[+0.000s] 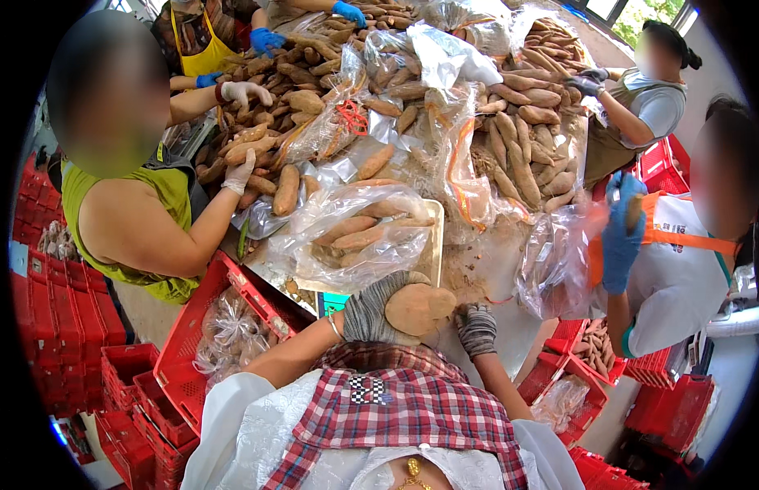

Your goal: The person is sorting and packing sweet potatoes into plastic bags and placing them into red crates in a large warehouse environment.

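My left hand (pixel 378 310), in a grey striped glove, grips a large tan sweet potato (pixel 418 310) close in front of my body. Just right of its narrow tip is my right hand (pixel 477 329), gloved the same way, with its fingers curled in; what they pinch, if anything, is too small to make out. Beyond my left hand, a clear plastic bag (pixel 302 237) with several sweet potatoes (pixel 355 233) lies on a white tray (pixel 436 245). A teal part (pixel 333 303) shows below the tray's near edge.
A big heap of sweet potatoes (pixel 522 159) and plastic bags (pixel 453 61) covers the far table. Co-workers stand around it; one blue-gloved hand (pixel 624 229) at right holds a sweet potato. Red crates (pixel 183 359) stand at my left, with more crates (pixel 571 392) at right.
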Motion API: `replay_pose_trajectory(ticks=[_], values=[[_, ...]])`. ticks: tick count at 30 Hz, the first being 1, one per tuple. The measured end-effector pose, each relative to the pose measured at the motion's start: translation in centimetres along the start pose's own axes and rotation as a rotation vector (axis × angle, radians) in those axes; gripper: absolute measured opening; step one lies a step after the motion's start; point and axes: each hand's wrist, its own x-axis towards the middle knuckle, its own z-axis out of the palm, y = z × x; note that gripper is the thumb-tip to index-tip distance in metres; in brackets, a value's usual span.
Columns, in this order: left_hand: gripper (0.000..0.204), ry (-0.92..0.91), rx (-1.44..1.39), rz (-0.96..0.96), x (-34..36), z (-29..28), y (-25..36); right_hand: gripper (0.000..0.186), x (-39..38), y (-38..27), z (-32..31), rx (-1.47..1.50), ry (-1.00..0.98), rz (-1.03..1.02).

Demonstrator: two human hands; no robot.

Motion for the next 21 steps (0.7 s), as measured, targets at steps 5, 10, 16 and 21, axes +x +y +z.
replay_pose_trajectory(ticks=[5,10,16,21], values=[[0.092,-0.027,-0.086,-0.014,-0.2,-0.2,0.3,0.021,-0.2,1.0,1.9,0.080,-0.036,0.075],[0.092,-0.019,-0.117,-0.048,-0.6,-0.8,0.3,0.015,-0.5,1.4,2.0,0.671,-0.023,0.328],[0.086,0.252,0.308,0.146,0.1,-6.8,4.3,0.026,-0.8,0.9,1.7,0.284,0.106,0.087],[0.086,0.211,0.493,-0.090,0.5,-10.4,3.6,0.043,3.5,-6.6,-5.4,0.417,0.306,-0.238]])
